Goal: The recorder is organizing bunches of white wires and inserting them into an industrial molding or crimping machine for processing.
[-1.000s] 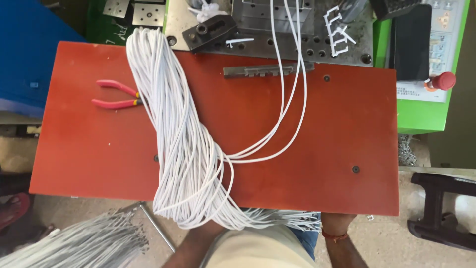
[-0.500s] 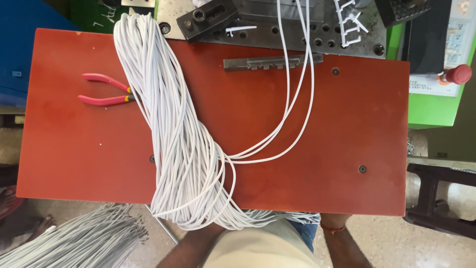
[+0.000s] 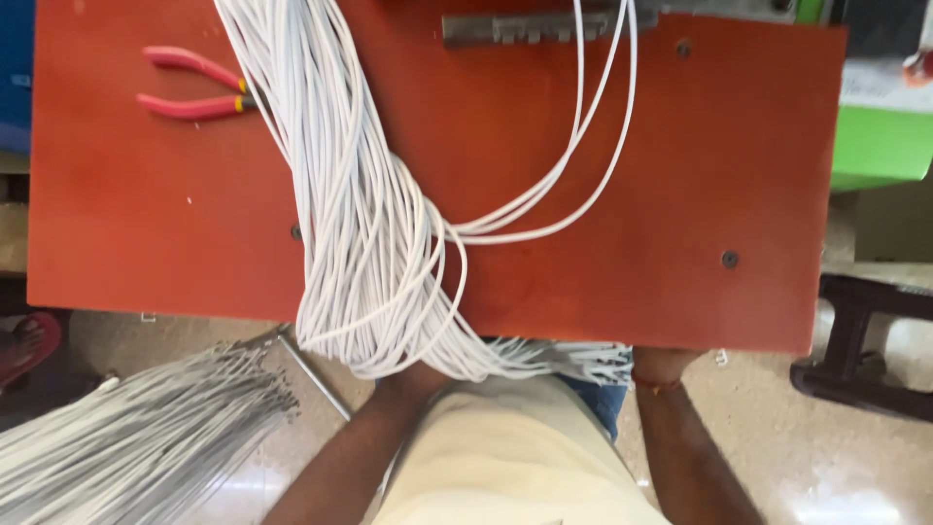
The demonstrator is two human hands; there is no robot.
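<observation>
Both my hands sit under the near edge of the red-brown board (image 3: 603, 194), left (image 3: 413, 374) and right (image 3: 661, 362), grips hidden beyond telling, at the white wire bundle (image 3: 360, 224) draped over that edge, pink-handled pliers (image 3: 194, 87) parked aside.

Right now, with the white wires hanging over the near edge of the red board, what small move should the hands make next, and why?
Probably draw the loose wire ends out from under the board's near edge with the right hand. The ends sit bunched beside that wrist, while the white wire bundle loops over the red board near the left hand. Both hands are mostly hidden, so their grip is unclear.
</observation>
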